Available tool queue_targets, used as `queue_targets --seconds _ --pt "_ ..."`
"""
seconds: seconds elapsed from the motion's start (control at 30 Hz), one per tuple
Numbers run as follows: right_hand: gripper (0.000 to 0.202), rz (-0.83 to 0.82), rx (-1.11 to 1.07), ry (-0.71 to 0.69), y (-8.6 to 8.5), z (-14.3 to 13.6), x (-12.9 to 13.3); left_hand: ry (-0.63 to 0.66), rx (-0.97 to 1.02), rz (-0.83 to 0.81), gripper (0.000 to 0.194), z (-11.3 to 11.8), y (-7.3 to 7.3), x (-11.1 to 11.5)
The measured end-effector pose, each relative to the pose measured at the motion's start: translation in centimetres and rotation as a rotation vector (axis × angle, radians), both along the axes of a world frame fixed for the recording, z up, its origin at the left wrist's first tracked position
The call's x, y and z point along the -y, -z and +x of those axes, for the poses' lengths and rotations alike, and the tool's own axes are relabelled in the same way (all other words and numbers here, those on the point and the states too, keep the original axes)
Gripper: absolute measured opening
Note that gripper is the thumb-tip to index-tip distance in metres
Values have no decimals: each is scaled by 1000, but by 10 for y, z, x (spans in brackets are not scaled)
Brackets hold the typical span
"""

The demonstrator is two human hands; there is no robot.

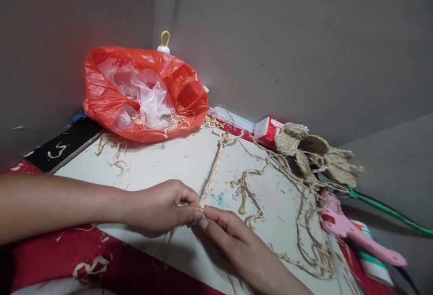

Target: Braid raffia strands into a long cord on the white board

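A pale straw braid [214, 168] runs from the back of the white board down to my fingers. My left hand [169, 205] pinches its near end between thumb and forefinger. Right beside it, thumb and forefinger of my right hand [233, 236] close on the same end, the two thumbs almost touching. Loose fibre strands hang below my left fingers. To the right of the braid lies a thin twisted straw cord [252, 193] on the board. The fingertips partly hide the end of the braid.
A red plastic bag [145, 94] with straw scraps stands at the back left, beside a black phone [64, 144]. On the right are woven straw pieces [314, 150], a pink glue gun [358, 232], a white-green bottle [374, 259] and looped cord [306, 236]. Grey walls rise behind.
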State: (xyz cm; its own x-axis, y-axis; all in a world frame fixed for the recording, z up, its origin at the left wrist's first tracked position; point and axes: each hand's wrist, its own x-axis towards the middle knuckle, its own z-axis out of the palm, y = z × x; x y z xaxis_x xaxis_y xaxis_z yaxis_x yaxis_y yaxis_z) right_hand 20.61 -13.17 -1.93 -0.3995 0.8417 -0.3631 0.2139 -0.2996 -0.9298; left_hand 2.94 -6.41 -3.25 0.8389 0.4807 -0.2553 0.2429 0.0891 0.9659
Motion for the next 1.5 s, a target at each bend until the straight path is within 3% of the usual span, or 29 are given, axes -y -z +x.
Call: queue_targets --seconds 0.1,0.2,0.4,0.5,0.57,0.67,0.77,0.87,1.0,1.2,1.37,1.5 --pt "27 80 113 -50 -3 2 -2 84 25 -87 25 1 -5 -3" --pt "26 8 121 -61 1 6 -3 129 33 -62 27 0 -8 -5" --pt "43 -87 -66 -18 18 4 -1 89 -81 305 24 -3 -8 -6" --pt "45 -110 -89 45 24 0 2 107 -91 409 23 -4 -9 -6" --pt "45 -131 -82 103 27 -2 5 108 -112 370 26 -5 -12 -6" --pt "44 -166 -106 220 30 -6 8 92 -165 153 30 -7 -16 -3" --pt "40 -207 -240 341 32 -12 11 43 -144 -98 27 -8 -17 3" --pt "41 -253 -365 425 32 -19 14 -14 -108 -235 27 -6 -15 13" --pt "43 -288 -437 502 31 -27 17 -98 -90 -197 23 -2 -10 27" --pt "47 -293 -448 597 30 -33 19 -169 -99 59 17 4 -3 34" --pt "34 -284 -504 648 28 -31 14 -110 -96 156 19 2 -18 25" --pt "29 -307 -552 637 26 -28 13 74 -138 82 21 -4 -31 7"
